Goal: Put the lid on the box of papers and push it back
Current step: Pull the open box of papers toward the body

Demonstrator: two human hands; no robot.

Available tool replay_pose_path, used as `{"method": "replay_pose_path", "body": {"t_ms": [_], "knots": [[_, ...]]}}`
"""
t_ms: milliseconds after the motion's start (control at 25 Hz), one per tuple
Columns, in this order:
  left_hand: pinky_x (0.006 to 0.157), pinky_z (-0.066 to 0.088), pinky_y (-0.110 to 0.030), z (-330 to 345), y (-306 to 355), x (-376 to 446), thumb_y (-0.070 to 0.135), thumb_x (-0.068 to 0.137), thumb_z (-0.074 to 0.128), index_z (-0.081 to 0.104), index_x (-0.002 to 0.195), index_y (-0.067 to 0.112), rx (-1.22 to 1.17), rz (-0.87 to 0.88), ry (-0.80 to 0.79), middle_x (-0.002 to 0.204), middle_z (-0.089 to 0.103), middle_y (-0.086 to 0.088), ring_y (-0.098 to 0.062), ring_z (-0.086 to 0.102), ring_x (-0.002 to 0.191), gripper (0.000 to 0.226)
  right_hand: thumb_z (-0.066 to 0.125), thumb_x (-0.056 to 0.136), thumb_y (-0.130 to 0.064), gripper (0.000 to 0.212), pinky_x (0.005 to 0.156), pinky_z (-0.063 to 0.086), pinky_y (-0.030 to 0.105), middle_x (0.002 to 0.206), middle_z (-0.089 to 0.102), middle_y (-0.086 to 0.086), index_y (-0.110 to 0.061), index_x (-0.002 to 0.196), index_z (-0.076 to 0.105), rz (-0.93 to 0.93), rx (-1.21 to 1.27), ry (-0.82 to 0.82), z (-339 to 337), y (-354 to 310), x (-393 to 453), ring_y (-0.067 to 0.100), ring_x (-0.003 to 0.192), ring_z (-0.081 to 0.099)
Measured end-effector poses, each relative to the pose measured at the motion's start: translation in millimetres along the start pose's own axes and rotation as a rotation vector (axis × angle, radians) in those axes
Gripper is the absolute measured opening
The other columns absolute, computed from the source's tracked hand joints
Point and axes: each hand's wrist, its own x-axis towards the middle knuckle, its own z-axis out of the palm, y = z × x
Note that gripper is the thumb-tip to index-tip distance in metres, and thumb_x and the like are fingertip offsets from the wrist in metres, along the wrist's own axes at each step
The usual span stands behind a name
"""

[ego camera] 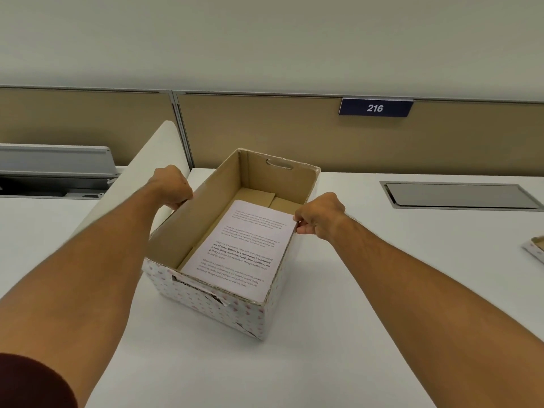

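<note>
An open cardboard box (pixel 206 301), white with small pink hearts outside and brown inside, stands on the white desk (pixel 368 304). A stack of printed papers (pixel 241 248) lies flat on its bottom. My left hand (pixel 172 184) grips the rim of the box's left long wall. My right hand (pixel 319 214) grips the rim of the right long wall. The lid (pixel 535 248), same heart pattern, shows only as a corner at the far right edge of the desk.
A beige partition (pixel 265 131) with a blue "216" sign (pixel 375 107) runs behind the desk. A grey cable hatch (pixel 459 195) is set into the desk at the right. A white divider panel (pixel 147 172) rises left of the box.
</note>
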Motion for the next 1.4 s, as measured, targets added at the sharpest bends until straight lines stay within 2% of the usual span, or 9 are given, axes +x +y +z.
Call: {"method": "replay_pose_path", "body": {"t_ms": [160, 240, 400, 600, 760, 880, 960, 1120, 1400], "knots": [[0.058, 0.059, -0.035, -5, 12, -11, 0.000, 0.079, 0.074, 0.069, 0.092, -0.007, 0.004, 0.015, -0.056, 0.083, 0.073, -0.022, -0.031, 0.073, 0.066, 0.016, 0.076, 0.076, 0.001, 0.014, 0.047, 0.059, 0.028, 0.071, 0.067, 0.012, 0.000, 0.074, 0.062, -0.009, -0.083, 0.013, -15, -5, -1, 0.024, 0.052, 0.070], [0.052, 0.059, -0.032, -8, 18, -18, -0.002, 0.078, 0.075, 0.069, 0.086, -0.008, 0.003, 0.014, -0.058, 0.076, 0.073, -0.021, -0.029, 0.073, 0.061, 0.012, 0.075, 0.074, 0.005, 0.009, 0.054, 0.062, 0.033, 0.069, 0.070, 0.016, 0.004, 0.076, 0.067, -0.004, -0.109, -0.011, -27, -8, -4, 0.025, 0.052, 0.071], [0.037, 0.055, -0.026, -6, 40, -41, -0.006, 0.076, 0.073, 0.070, 0.077, -0.009, -0.045, 0.025, -0.096, 0.055, 0.071, -0.017, -0.024, 0.070, 0.045, 0.005, 0.070, 0.077, 0.010, 0.009, 0.070, 0.063, 0.039, 0.082, 0.073, 0.023, 0.008, 0.086, 0.071, 0.009, -0.154, -0.043, -63, -7, -9, 0.029, 0.065, 0.074], [0.043, 0.058, -0.030, 14, 81, -80, -0.006, 0.077, 0.072, 0.070, 0.076, -0.010, -0.083, 0.083, -0.131, 0.058, 0.072, -0.018, -0.025, 0.070, 0.045, 0.004, 0.063, 0.084, 0.010, 0.007, 0.075, 0.061, 0.037, 0.081, 0.069, 0.021, 0.006, 0.080, 0.067, 0.029, -0.224, -0.043, -121, 3, -16, 0.028, 0.066, 0.071], [0.052, 0.062, -0.034, 41, 116, -112, -0.004, 0.078, 0.070, 0.071, 0.080, -0.010, -0.116, 0.110, -0.176, 0.071, 0.074, -0.022, -0.027, 0.072, 0.053, 0.006, 0.061, 0.086, 0.008, 0.009, 0.065, 0.061, 0.035, 0.074, 0.066, 0.019, 0.007, 0.078, 0.066, 0.051, -0.264, -0.018, -174, 18, -19, 0.026, 0.059, 0.067], [0.047, 0.060, -0.032, 68, 142, -139, -0.004, 0.081, 0.068, 0.071, 0.082, -0.011, -0.146, 0.104, -0.214, 0.069, 0.073, -0.021, -0.027, 0.072, 0.051, 0.008, 0.062, 0.086, 0.008, 0.016, 0.054, 0.059, 0.032, 0.072, 0.065, 0.018, 0.004, 0.070, 0.063, 0.045, -0.311, -0.005, -215, 33, -18, 0.025, 0.056, 0.066], [0.045, 0.059, -0.031, 88, 159, -156, -0.002, 0.083, 0.068, 0.071, 0.084, -0.011, -0.158, 0.092, -0.234, 0.071, 0.074, -0.020, -0.026, 0.073, 0.052, 0.009, 0.063, 0.086, 0.007, 0.018, 0.054, 0.058, 0.032, 0.071, 0.065, 0.018, 0.003, 0.068, 0.062, 0.032, -0.336, -0.006, -241, 44, -15, 0.026, 0.057, 0.067], [0.056, 0.063, -0.035, 126, 193, -187, 0.001, 0.086, 0.066, 0.070, 0.086, -0.009, -0.181, 0.037, -0.249, 0.075, 0.075, -0.020, -0.028, 0.075, 0.058, 0.010, 0.062, 0.086, 0.008, 0.015, 0.054, 0.057, 0.032, 0.071, 0.066, 0.018, 0.004, 0.073, 0.066, 0.012, -0.384, -0.054, -293, 67, -4, 0.027, 0.060, 0.067], [0.050, 0.061, -0.033, 178, 248, -228, -0.001, 0.086, 0.065, 0.068, 0.082, -0.007, -0.199, -0.084, -0.238, 0.068, 0.074, -0.018, -0.026, 0.073, 0.053, 0.008, 0.064, 0.085, 0.008, 0.018, 0.054, 0.057, 0.031, 0.072, 0.065, 0.019, 0.003, 0.068, 0.063, -0.030, -0.421, -0.123, -361, 101, 31, 0.026, 0.057, 0.066]]}}
